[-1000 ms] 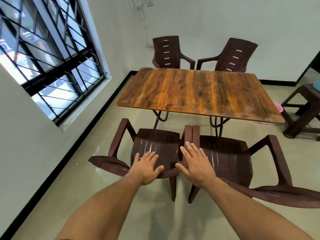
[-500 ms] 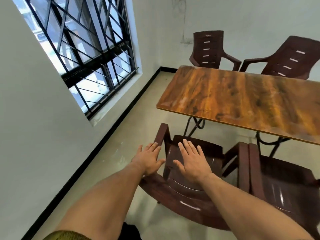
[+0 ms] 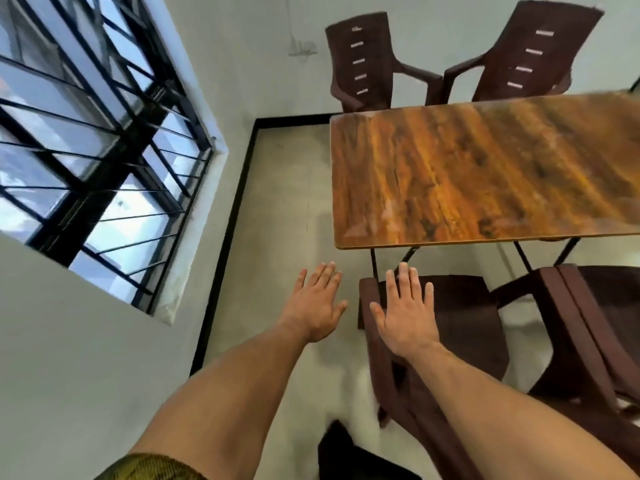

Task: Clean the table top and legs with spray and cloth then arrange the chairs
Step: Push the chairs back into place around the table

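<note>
The wooden table top (image 3: 485,174) fills the upper right, on black metal legs (image 3: 374,265). Two dark brown plastic chairs stand at its near side: the left near chair (image 3: 460,317) below me and the right near chair (image 3: 588,323) touching it arm to arm. Two more stand against the far wall, the far left chair (image 3: 360,60) and the far right chair (image 3: 533,50). My left hand (image 3: 317,303) hovers flat over the bare floor, left of the near chair. My right hand (image 3: 407,313) is flat with fingers straight over that chair's left armrest. No spray or cloth is in view.
A barred window (image 3: 97,161) sits in the wall on the left. The tiled floor (image 3: 280,220) runs between that wall and the table, edged by a black skirting (image 3: 225,237). A dark shape (image 3: 343,452) lies at the bottom centre.
My view has swung left and tilted down over the table's left end. Both hands have drifted left off the near chair's seat, and the left hand is now over the floor.
</note>
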`<control>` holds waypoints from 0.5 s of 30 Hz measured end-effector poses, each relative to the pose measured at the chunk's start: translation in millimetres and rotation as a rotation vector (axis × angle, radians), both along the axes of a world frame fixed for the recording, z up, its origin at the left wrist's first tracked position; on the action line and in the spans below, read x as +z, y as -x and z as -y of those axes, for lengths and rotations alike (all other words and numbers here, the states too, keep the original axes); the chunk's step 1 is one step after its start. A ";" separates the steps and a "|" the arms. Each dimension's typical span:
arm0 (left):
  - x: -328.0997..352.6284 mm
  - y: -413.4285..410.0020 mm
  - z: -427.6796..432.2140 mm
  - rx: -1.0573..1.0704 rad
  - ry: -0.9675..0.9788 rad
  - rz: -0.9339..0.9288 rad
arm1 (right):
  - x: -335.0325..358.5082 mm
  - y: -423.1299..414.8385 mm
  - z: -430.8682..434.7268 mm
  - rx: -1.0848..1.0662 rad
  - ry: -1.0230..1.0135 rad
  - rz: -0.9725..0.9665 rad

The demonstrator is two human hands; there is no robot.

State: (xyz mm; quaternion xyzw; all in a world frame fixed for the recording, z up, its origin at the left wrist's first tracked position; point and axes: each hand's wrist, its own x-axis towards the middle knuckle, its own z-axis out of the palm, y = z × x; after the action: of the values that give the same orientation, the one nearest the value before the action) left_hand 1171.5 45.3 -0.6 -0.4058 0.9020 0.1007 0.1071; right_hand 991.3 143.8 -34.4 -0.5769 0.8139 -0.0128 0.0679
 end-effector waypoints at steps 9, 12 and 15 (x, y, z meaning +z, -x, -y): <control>-33.4 21.4 201.7 -0.180 -0.115 0.064 | -43.2 -9.0 177.7 -0.127 -0.081 0.072; -33.9 36.3 283.4 -0.253 -0.147 0.129 | -42.3 -8.5 256.8 -0.174 -0.091 0.145; -30.4 51.1 340.7 -0.279 -0.176 0.147 | -34.1 -4.3 307.0 -0.207 -0.114 0.174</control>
State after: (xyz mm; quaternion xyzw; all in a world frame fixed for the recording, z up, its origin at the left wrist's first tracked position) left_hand 1120.4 -295.4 -31.0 -0.2723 0.9270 0.1332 0.2209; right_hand 995.6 -163.2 -68.5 -0.4816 0.8596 -0.0235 0.1692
